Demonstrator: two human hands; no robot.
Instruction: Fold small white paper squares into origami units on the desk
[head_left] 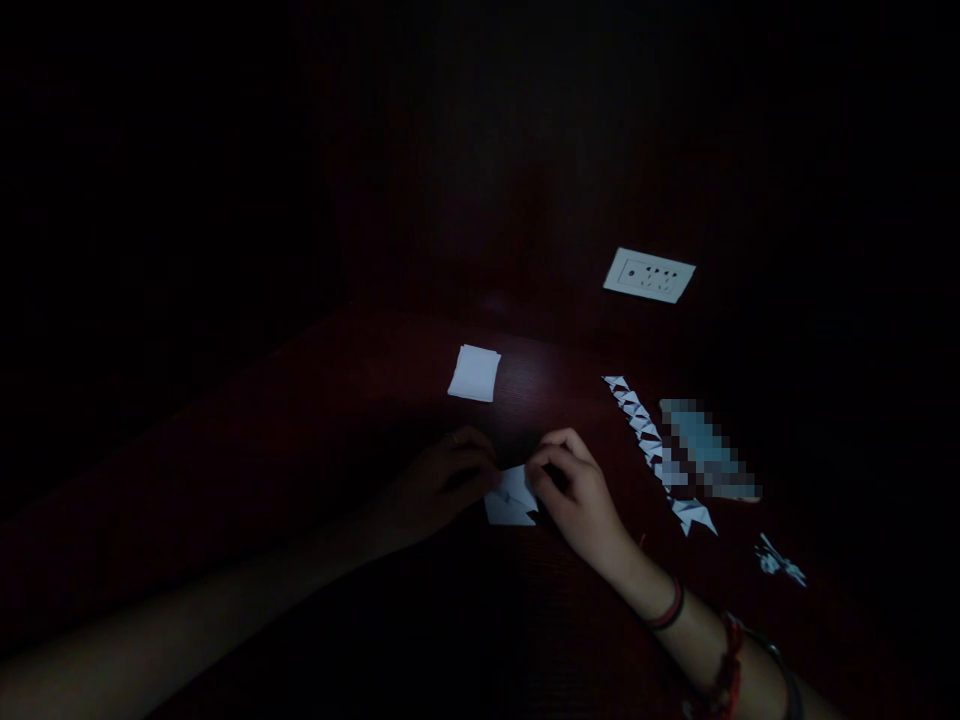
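A small square sheet of white paper (512,510) lies on the dark red table between my two hands, with a shadow across its middle. My left hand (450,478) is in shade, its thumb and fingers closed at the paper's upper left corner. At the upper right corner, my right hand (581,490) pinches the edge with curled fingers. The exact fingertip contact is hard to see in the dim light. Beyond my hands sits a stack of white paper squares (475,374). To the right runs a row of folded white paper pieces (639,420).
A pixelated, phone-shaped object (709,450) lies right of the folded row. Nearer the right side is a small heap of thin white bits (778,562). A white socket panel (649,276) is set at the back right. The surroundings are very dark.
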